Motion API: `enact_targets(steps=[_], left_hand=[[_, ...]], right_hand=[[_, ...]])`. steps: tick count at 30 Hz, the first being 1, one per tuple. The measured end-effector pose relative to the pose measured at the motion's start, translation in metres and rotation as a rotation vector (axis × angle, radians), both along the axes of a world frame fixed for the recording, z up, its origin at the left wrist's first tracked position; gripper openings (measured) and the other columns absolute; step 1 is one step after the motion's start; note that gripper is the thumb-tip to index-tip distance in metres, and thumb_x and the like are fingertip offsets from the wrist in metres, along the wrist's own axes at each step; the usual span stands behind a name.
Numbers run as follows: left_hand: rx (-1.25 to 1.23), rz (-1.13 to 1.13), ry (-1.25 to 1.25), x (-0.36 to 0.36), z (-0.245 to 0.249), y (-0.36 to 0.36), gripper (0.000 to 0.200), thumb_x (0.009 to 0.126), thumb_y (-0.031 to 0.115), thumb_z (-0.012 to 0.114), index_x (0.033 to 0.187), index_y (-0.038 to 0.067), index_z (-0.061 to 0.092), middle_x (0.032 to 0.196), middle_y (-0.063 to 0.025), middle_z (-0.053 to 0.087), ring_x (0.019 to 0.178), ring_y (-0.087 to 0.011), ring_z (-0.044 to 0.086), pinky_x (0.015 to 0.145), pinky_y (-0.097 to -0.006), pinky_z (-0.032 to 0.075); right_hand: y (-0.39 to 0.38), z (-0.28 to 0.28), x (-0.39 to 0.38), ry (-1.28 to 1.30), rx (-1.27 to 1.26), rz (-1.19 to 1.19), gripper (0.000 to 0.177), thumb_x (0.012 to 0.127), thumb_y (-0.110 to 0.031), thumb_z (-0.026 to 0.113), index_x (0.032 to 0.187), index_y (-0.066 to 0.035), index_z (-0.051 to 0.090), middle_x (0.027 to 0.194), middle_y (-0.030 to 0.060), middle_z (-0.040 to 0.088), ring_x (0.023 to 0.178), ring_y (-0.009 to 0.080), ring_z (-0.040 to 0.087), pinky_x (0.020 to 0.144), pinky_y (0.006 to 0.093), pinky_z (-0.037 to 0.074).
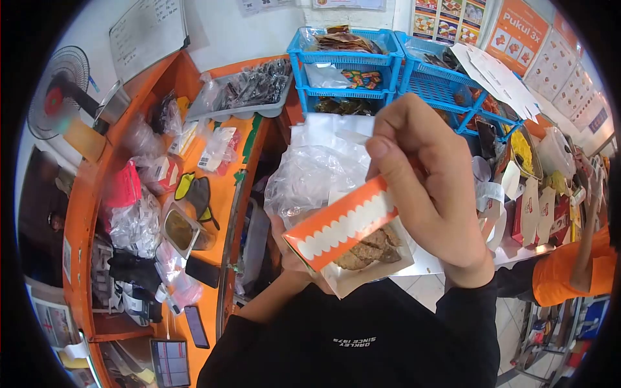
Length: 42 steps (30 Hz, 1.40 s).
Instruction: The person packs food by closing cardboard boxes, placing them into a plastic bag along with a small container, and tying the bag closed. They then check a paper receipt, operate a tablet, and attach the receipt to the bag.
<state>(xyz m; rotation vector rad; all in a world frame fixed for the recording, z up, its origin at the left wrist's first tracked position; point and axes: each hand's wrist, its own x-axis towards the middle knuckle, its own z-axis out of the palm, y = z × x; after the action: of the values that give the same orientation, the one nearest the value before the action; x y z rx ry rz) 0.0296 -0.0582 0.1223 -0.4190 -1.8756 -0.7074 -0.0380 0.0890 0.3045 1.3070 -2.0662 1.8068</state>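
Note:
A small paper food box (343, 227) with an orange and white scalloped side is held tilted before my chest. Several brown, crumbly-looking pieces of food (370, 251) lie inside it. My left hand (289, 249) grips the box from behind and below, its fingers mostly hidden. Over the box's upper right end is my right hand (430, 181), with fingers curled in and thumb pressed toward them. A whitish translucent edge shows near that thumb, and I cannot tell whether it is held. Behind the box, crumpled clear plastic bags (317, 174) lie on a white surface.
Blue stacked baskets (346, 61) with packets stand at the back. A grey tray (239, 107) holds dark wrapped items. On the orange counter (217, 174) at left are gloves (194, 194), a container (181, 229) and phones (196, 326). A person in orange (572, 275) is at right.

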Motion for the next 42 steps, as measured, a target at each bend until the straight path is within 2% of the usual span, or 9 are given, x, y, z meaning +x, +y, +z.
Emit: enact_targets(steps=[6, 10, 14, 21, 24, 30, 36, 38, 42], left_hand=[[-0.238, 0.011, -0.113, 0.013, -0.002, 0.009, 0.112, 0.076, 0.038, 0.069, 0.143, 0.005, -0.015, 0.148, -0.0266, 0.002, 0.136, -0.0365, 0.022, 0.104, -0.0495, 0.034], [-0.303, 0.03, -0.167, 0.009, -0.008, 0.012, 0.109, 0.077, 0.035, 0.068, 0.144, 0.007, -0.013, 0.148, -0.0266, 0.005, 0.136, -0.0359, 0.023, 0.104, -0.0485, 0.034], [-0.256, 0.094, -0.141, 0.002, -0.01, -0.004, 0.107, 0.077, 0.032, 0.068, 0.144, 0.007, -0.011, 0.147, -0.0262, 0.008, 0.136, -0.035, 0.023, 0.105, -0.0472, 0.034], [0.053, 0.276, 0.032, 0.016, -0.009, -0.036, 0.107, 0.073, 0.029, 0.07, 0.144, 0.003, -0.006, 0.147, -0.0247, 0.012, 0.135, -0.033, 0.024, 0.105, -0.0445, 0.032], [0.2, 0.383, 0.129, 0.024, -0.007, -0.048, 0.107, 0.072, 0.027, 0.071, 0.144, 0.002, -0.004, 0.147, -0.024, 0.013, 0.135, -0.0322, 0.025, 0.106, -0.0433, 0.031], [0.283, 0.579, 0.158, 0.043, -0.012, -0.061, 0.106, 0.069, 0.024, 0.073, 0.143, -0.001, 0.001, 0.146, -0.0227, 0.016, 0.134, -0.0305, 0.025, 0.107, -0.041, 0.029], [0.186, 0.709, 0.01, 0.052, -0.027, -0.057, 0.106, 0.066, 0.021, 0.075, 0.143, -0.004, 0.006, 0.145, -0.0215, 0.019, 0.134, -0.0288, 0.026, 0.107, -0.0386, 0.028], [0.062, 0.801, -0.095, 0.058, -0.033, -0.054, 0.106, 0.065, 0.02, 0.075, 0.143, -0.005, 0.007, 0.145, -0.021, 0.02, 0.134, -0.0283, 0.027, 0.108, -0.0378, 0.027], [-0.005, 0.917, -0.183, 0.041, -0.028, -0.054, 0.106, 0.063, 0.018, 0.076, 0.142, -0.007, 0.01, 0.145, -0.0202, 0.022, 0.133, -0.0271, 0.027, 0.108, -0.0363, 0.026]], right_hand=[[-0.014, -0.001, -0.015, 0.166, 0.106, 0.012, 0.005, 0.091, -0.002, 0.049, 0.087, 0.0, 0.047, 0.069, 0.001, 0.051, 0.062, 0.0055, 0.044, 0.055, 0.0213, 0.036], [-0.01, -0.017, -0.043, -0.136, -0.105, 0.209, 0.005, 0.093, -0.006, 0.05, 0.091, -0.002, 0.049, 0.082, 0.0066, 0.059, 0.073, 0.0096, 0.054, 0.063, 0.0222, 0.042], [0.05, -0.041, -0.104, -0.343, -0.641, -0.384, 0.009, 0.09, -0.011, 0.056, 0.092, -0.003, 0.055, 0.094, 0.011, 0.064, 0.085, 0.0171, 0.062, 0.069, 0.0296, 0.051], [0.115, -0.23, -0.247, -0.669, -0.933, -0.619, 0.016, 0.083, 0.003, 0.044, 0.096, -0.001, 0.053, 0.096, 0.013, 0.062, 0.09, 0.0231, 0.062, 0.08, 0.0361, 0.052], [0.109, -0.244, -0.302, -0.574, -0.754, -0.722, 0.015, 0.081, 0.003, 0.043, 0.088, -0.001, 0.055, 0.09, 0.0113, 0.063, 0.084, 0.0235, 0.063, 0.077, 0.0351, 0.053], [0.14, -0.236, -0.44, 0.505, 0.713, -1.512, 0.026, 0.077, -0.025, 0.059, 0.087, -0.002, 0.066, 0.097, 0.0217, 0.064, 0.094, 0.0418, 0.058, 0.08, 0.0501, 0.048], [0.183, -0.271, -0.535, 0.068, 1.235, -1.452, 0.048, 0.08, -0.033, 0.052, 0.113, 0.001, 0.061, 0.126, 0.0297, 0.048, 0.117, 0.0464, 0.044, 0.097, 0.0529, 0.038], [0.207, -0.321, -0.582, 0.347, 0.868, -1.561, 0.049, 0.08, -0.035, 0.052, 0.116, -0.002, 0.06, 0.128, 0.0323, 0.044, 0.119, 0.0471, 0.042, 0.097, 0.0543, 0.037], [0.18, -0.291, -0.542, 0.021, 1.045, -1.441, 0.039, 0.078, -0.042, 0.056, 0.101, -0.014, 0.067, 0.11, 0.0141, 0.063, 0.102, 0.0345, 0.058, 0.083, 0.0554, 0.045]])
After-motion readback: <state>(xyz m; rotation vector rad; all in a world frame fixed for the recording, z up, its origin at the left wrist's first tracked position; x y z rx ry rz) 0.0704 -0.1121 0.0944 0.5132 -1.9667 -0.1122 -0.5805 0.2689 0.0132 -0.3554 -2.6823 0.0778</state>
